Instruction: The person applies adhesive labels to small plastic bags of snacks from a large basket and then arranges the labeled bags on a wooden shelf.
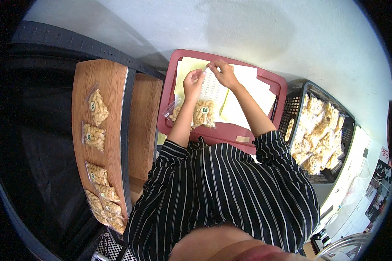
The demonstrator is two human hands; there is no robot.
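My left hand is at the upper left edge of a printed sheet of small labels, its thumb and fingers closed on that edge. My right hand pinches the same sheet near its top; the exact point between the fingertips is too small to make out. Just below the sheet lies a clear bag of macaroni with a round sticker. Another macaroni bag is partly covered by my left forearm. Yellow and white papers spread beneath, on a red plastic lid.
At left, several stickered macaroni bags lie along a wood-grain shelf with a dark metal frame. A black plastic basket heaped with bagged macaroni stands at right. A pale wall rises behind the lid.
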